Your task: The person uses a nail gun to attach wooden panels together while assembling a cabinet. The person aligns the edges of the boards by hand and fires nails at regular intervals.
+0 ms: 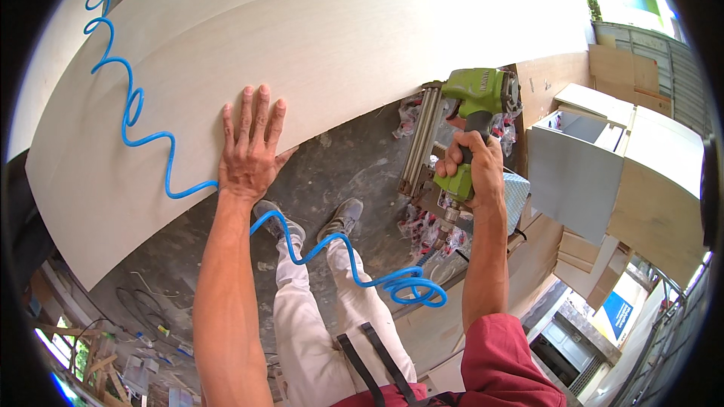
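Observation:
My left hand (253, 149) lies flat on a large pale plywood sheet (317, 53), near its close edge, with the fingers stretched forward. In my right hand (479, 162) is a green pneumatic nail gun (473, 90), gripped by its black handle. Its long metal magazine (422, 139) points toward the left, beside the sheet's edge. A coiled blue air hose (354, 260) joins the base of the gun, passes under my left forearm and runs on across the sheet to the far left.
White and brown cabinet boxes (581, 173) stand at the right. Below the sheet is a dark, stained concrete floor (343, 158), where my shoes (343, 218) rest. Clear plastic packets (422, 230) lie near the gun. Wood scraps (102, 369) and cables are at the lower left.

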Demonstrator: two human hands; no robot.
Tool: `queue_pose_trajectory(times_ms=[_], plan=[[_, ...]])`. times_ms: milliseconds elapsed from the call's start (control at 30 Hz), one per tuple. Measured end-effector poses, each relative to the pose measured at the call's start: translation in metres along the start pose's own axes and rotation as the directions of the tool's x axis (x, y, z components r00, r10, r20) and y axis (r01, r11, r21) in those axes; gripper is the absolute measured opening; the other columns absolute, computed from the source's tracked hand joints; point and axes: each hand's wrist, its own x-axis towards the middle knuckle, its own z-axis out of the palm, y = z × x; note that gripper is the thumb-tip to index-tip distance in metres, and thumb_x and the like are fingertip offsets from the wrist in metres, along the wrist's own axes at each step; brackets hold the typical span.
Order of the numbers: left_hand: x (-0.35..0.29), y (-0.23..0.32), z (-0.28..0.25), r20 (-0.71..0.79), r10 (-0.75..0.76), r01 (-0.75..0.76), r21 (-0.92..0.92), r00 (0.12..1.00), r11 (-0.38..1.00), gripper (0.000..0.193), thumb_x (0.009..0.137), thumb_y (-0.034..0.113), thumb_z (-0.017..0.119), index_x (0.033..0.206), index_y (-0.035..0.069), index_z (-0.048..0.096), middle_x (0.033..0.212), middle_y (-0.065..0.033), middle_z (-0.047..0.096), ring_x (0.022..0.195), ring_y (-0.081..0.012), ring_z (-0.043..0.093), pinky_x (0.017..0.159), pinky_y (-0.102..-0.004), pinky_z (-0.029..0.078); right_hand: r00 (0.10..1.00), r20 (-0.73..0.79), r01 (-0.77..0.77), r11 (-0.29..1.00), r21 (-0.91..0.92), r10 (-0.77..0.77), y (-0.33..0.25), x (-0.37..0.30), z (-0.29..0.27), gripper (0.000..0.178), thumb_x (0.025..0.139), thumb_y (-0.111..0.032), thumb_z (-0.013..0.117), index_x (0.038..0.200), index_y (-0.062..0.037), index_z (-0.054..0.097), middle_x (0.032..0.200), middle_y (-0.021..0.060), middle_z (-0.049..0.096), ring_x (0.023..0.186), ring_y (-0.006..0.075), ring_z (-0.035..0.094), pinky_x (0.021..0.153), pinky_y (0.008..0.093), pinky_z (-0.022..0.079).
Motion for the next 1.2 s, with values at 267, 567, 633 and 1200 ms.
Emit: queue_pose_trajectory(times_ms=[267, 567, 633, 1200], plan=[[-0.001, -0.002, -0.001, -0.011, 0.003, -0.003, 0.002, 1.000, 1.000, 0.090, 0.088, 0.048, 0.064, 0.160, 0.011, 0.024, 0.167, -0.0150, 0.018, 0.154, -0.0358, 0.016, 0.124, -0.0579, 0.016, 1.000, -0.006, -0.006, 1.000, 0.026, 0.006, 0.003, 0.001, -0.002, 0.012, 0.093, -0.008, 0.059, 0.087, -0.0008, 0.052, 0.060, 0.0062, 0.051, 0.046, 0.0191, 0.051, 0.049, 0.0395, 0.047], [-0.001, -0.002, 0.001, -0.009, 0.007, -0.007, -0.015, 1.000, 1.000, 0.092, 0.087, 0.045, 0.067, 0.160, 0.011, 0.024, 0.167, -0.0155, 0.017, 0.154, -0.0361, 0.016, 0.123, -0.0580, 0.017, 1.000, -0.002, -0.017, 0.999, 0.033, 0.017, 0.005, -0.002, 0.001, 0.013, 0.094, -0.007, 0.059, 0.102, 0.0016, 0.055, 0.061, 0.0050, 0.050, 0.046, 0.0183, 0.050, 0.050, 0.0385, 0.047], [-0.001, -0.003, 0.000, -0.001, 0.006, -0.006, -0.016, 1.000, 1.000, 0.092, 0.087, 0.045, 0.067, 0.160, 0.010, 0.024, 0.167, -0.0155, 0.017, 0.154, -0.0363, 0.016, 0.123, -0.0581, 0.017, 1.000, -0.001, -0.010, 1.000, 0.014, 0.010, 0.009, 0.000, 0.000, 0.016, 0.096, -0.008, 0.057, 0.108, 0.0024, 0.057, 0.060, 0.0036, 0.049, 0.047, 0.0176, 0.052, 0.052, 0.0381, 0.047], [0.002, -0.002, 0.003, -0.030, 0.052, -0.049, 0.078, 0.998, 0.996, 0.084, 0.096, 0.052, 0.054, 0.160, 0.007, 0.024, 0.167, -0.0178, 0.017, 0.154, -0.0393, 0.016, 0.122, -0.0593, 0.016, 0.997, -0.062, 0.054, 0.977, 0.204, -0.042, 0.051, -0.009, 0.005, 0.034, 0.091, -0.006, 0.061, 0.122, 0.0067, 0.052, 0.061, 0.0074, 0.051, 0.047, 0.0205, 0.053, 0.050, 0.0397, 0.048]])
